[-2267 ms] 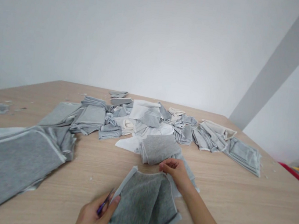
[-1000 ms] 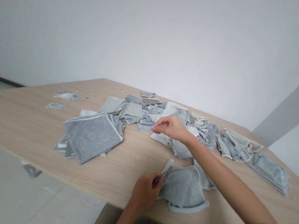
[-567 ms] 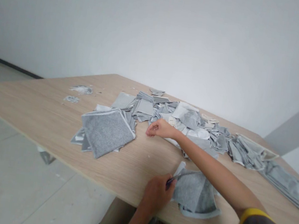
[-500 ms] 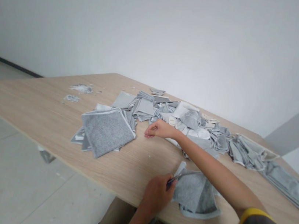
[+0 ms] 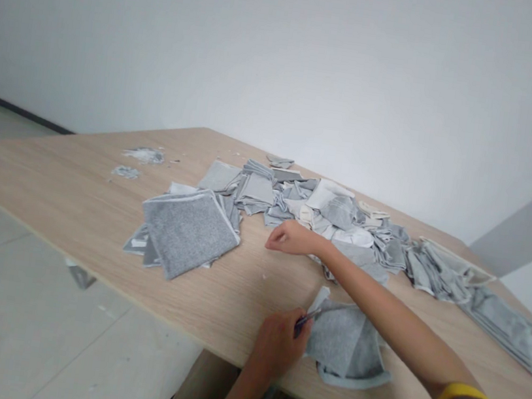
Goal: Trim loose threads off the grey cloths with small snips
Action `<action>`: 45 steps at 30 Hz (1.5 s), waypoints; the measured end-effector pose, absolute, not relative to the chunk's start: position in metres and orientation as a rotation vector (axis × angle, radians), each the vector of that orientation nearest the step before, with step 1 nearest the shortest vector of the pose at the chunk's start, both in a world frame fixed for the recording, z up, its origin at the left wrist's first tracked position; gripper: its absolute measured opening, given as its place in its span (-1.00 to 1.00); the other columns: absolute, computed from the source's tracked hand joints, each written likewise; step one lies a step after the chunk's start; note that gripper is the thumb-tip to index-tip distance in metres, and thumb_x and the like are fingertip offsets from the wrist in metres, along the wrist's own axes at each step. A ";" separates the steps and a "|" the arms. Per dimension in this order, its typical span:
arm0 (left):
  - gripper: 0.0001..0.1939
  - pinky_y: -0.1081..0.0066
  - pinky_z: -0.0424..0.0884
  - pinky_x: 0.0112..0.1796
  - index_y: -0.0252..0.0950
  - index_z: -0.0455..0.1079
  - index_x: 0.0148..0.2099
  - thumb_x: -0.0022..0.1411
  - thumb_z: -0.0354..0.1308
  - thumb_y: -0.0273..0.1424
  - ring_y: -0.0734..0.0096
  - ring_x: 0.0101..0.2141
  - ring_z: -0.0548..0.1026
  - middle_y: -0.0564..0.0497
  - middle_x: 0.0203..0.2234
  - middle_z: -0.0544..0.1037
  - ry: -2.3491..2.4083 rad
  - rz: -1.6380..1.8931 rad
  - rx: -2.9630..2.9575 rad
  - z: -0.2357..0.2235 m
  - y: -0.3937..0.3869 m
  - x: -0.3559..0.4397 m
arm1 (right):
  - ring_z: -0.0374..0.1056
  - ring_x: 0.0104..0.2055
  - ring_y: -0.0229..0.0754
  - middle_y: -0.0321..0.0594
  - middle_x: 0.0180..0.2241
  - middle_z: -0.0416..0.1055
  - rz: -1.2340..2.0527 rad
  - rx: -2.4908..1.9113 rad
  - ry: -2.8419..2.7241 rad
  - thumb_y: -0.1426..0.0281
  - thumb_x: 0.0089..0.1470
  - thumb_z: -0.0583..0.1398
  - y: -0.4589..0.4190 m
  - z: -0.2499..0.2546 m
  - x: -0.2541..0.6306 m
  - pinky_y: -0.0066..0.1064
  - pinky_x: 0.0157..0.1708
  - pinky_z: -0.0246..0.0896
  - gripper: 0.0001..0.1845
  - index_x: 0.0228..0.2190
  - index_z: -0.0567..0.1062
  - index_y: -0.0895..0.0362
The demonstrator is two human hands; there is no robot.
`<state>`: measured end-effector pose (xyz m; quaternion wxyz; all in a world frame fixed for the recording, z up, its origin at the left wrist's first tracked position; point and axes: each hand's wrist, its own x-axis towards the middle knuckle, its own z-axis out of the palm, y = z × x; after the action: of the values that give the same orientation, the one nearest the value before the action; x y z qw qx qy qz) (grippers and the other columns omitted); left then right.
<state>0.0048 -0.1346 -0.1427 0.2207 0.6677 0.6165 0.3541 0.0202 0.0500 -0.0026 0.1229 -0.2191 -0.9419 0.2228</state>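
Evidently caught in the left hand [image 5: 278, 343]: the small scissors [image 5: 304, 322], grasped near the table's front edge, blades aimed across the pale border of a gray fabric piece [image 5: 335, 341]. Fabric piece flat-ish on the wooden table [image 5: 215, 311], partly folded over on itself, just beneath the right forearm [image 5: 392, 323]. Right hand [image 5: 293, 238] closed loosely, fingers curled inward, out over the tabletop between the folded fabric stack [image 5: 189, 232] and the mixed fabric heap [image 5: 338, 213]; impossible to tell about any thread or scrap between the fingertips.

For good handling, probably best to steady the fabric by its border, with blades away from the weave and from the left fingers. Likely wise, too, to lift the right forearm clear of the cloth, for fear of dragging or creasing. Also worth opening the right fingers well away from the folded stack, in case of lint.

As for containers, none in view: only loose groupings directly on the wood. Folded stack to the left, slightly fanned, gray with white edging; mixed heap at the back; folded lengths [image 5: 506, 322] at far right; two little piles of pale scraps [image 5: 146, 155] at far left.
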 end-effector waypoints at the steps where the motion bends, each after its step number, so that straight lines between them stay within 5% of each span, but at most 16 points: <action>1: -0.67 0.31 0.30 -0.21 -0.20 0.49 -0.12 0.36 -0.05 -0.19 0.25 -0.28 0.54 -0.06 -0.32 0.63 1.704 0.981 1.842 -0.143 -0.135 0.005 | 0.49 -0.34 -0.17 -0.18 -0.40 0.60 0.619 -0.644 -2.742 0.45 -0.01 0.28 0.045 0.000 0.024 -0.44 -0.27 0.27 -0.90 -0.42 0.64 0.19; 7: -0.66 0.34 0.30 -0.25 -0.21 0.51 -0.14 0.35 -0.05 -0.18 0.26 -0.30 0.54 -0.06 -0.33 0.63 1.690 1.001 1.818 -0.140 -0.134 0.004 | 0.49 -0.19 -0.16 -0.14 -0.20 0.60 0.392 -0.751 -2.478 0.46 0.12 0.16 0.011 0.007 0.073 -0.38 -0.18 0.30 -0.73 -0.15 0.59 0.12; 18: -0.61 0.35 0.33 -0.27 -0.26 0.51 -0.20 0.30 0.00 -0.10 0.20 -0.32 0.56 -0.05 -0.39 0.63 1.584 1.147 1.703 -0.140 -0.126 -0.001 | 0.50 -0.27 -0.04 -0.04 -0.27 0.60 0.535 -1.350 -1.957 0.24 0.09 0.20 -0.020 -0.066 0.244 -0.20 -0.20 0.37 -0.62 -0.16 0.60 0.23; 27: -0.61 0.42 0.39 -0.32 -0.27 0.47 -0.35 0.21 0.11 -0.04 0.29 -0.37 0.49 0.04 -0.49 0.54 1.490 1.424 1.488 -0.131 -0.124 -0.006 | 0.48 -0.15 0.05 -0.14 -0.21 0.59 1.318 -1.085 -1.879 0.00 0.05 0.23 -0.031 -0.096 0.265 -0.16 -0.12 0.32 -0.50 -0.12 0.61 0.07; 32: -0.53 0.44 0.33 -0.49 -0.29 0.37 -0.49 0.13 0.15 0.05 0.42 -0.56 0.33 0.11 -0.65 0.35 1.496 1.537 1.348 -0.131 -0.125 -0.008 | 0.46 -0.13 0.02 -0.20 -0.23 0.57 1.588 -0.787 -1.896 0.08 -0.23 0.43 -0.043 -0.093 0.266 -0.22 -0.12 0.33 -0.36 -0.08 0.57 0.06; 37: -0.53 0.48 0.19 -0.59 -0.27 0.29 -0.49 0.14 0.14 0.04 0.53 -0.64 0.15 0.19 -0.69 0.16 1.490 1.591 1.356 -0.113 -0.127 -0.004 | 0.37 -0.01 -0.01 -0.22 -0.10 0.51 1.369 -0.731 -1.991 0.23 -0.24 0.45 -0.063 -0.089 0.250 -0.19 0.08 0.19 -0.40 -0.09 0.56 0.06; 45: -0.76 0.52 0.16 -0.51 -0.27 0.45 -0.42 0.15 0.20 -0.20 0.55 -0.58 0.20 0.18 -0.66 0.23 1.568 1.726 1.729 -0.016 -0.142 -0.005 | 0.37 -0.22 -0.11 -0.26 -0.31 0.51 1.320 -0.803 -1.695 0.11 0.01 0.30 -0.077 -0.094 0.243 -0.32 -0.13 0.24 -0.66 -0.29 0.59 0.11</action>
<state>-0.0055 -0.1423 -0.0165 0.1190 0.5912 0.5364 0.5904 0.2434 -0.0770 -0.0936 0.4112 -0.3192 -0.6737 0.5245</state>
